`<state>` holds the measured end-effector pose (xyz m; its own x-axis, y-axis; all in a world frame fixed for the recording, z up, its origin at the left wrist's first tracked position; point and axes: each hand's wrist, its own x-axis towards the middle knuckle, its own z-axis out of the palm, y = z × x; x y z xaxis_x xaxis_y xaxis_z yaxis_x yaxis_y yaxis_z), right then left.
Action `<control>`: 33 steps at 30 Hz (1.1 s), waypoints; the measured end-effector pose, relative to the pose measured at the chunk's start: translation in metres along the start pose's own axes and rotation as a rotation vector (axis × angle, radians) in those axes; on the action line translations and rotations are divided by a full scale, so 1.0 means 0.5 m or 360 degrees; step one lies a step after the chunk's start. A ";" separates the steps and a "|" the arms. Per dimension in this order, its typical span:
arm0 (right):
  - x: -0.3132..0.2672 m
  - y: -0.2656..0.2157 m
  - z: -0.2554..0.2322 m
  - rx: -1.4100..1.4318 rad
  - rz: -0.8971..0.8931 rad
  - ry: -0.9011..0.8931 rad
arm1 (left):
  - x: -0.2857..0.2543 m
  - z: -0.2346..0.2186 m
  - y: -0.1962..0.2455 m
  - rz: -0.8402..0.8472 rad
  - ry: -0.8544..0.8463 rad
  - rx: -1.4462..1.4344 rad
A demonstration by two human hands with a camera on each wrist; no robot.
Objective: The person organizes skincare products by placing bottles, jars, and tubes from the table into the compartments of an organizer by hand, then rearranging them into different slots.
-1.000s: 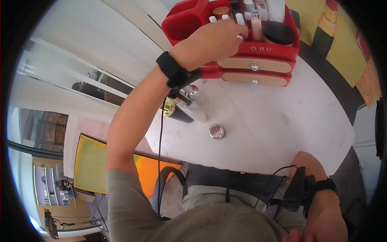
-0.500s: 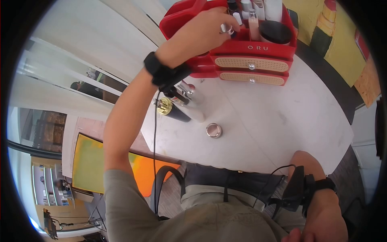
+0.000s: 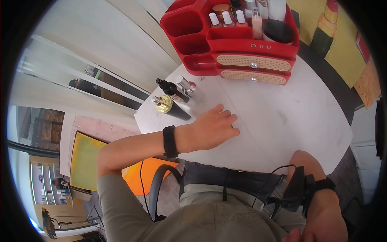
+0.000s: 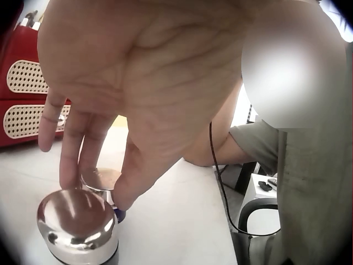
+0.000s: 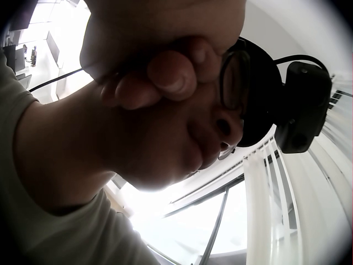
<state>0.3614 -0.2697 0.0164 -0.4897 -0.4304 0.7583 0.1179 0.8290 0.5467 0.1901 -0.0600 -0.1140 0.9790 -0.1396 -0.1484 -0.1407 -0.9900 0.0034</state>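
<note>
My left hand (image 3: 207,131) is low over the near part of the white table, palm down. In the left wrist view its thumb and fingers pinch a small silver-topped jar (image 4: 102,179) with a dark blue part below. Right beside it is another round silver-topped jar (image 4: 77,221); in the head view the hand hides both. My right hand (image 3: 328,218) is raised at the lower right, above the elbow propped at the table edge. In the right wrist view its fingers (image 5: 171,74) curl loosely beside the chin and hold nothing.
A red organizer (image 3: 250,44) with drawers stands at the back, holding nail polish bottles (image 3: 227,20) and a black-lidded jar (image 3: 278,32). Left of the hand stand a gold-collared black bottle (image 3: 173,109), a dark bottle (image 3: 173,89) and a silver-capped bottle (image 3: 185,84).
My left hand has come from the organizer toward the front of the table, carrying the small silver-topped jar to beside the one standing there. The right hand has not moved.
</note>
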 end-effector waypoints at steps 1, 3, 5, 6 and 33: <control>0.000 -0.001 0.000 -0.0001 0.0000 0.0000 | -0.001 0.006 0.000 0.0005 -0.0057 0.0009; 0.000 -0.004 -0.002 -0.0041 0.0085 -0.0005 | 0.000 0.011 0.000 0.0017 -0.0113 0.0018; -0.001 -0.005 -0.003 -0.0068 0.0108 -0.0003 | -0.003 0.011 0.000 0.0032 -0.0074 0.0030; -0.002 -0.005 -0.004 -0.0091 0.0128 0.0001 | -0.001 -0.004 -0.002 0.0033 -0.0071 0.0034; 0.003 -0.016 -0.009 -0.0082 0.0161 0.0024 | 0.148 -0.239 -0.348 -0.0535 0.0920 0.0407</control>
<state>0.3637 -0.2787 0.0149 -0.4599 -0.3510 0.8156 0.2105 0.8493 0.4842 0.3046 0.0999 -0.0074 0.8868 0.1154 0.4474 0.2217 -0.9558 -0.1930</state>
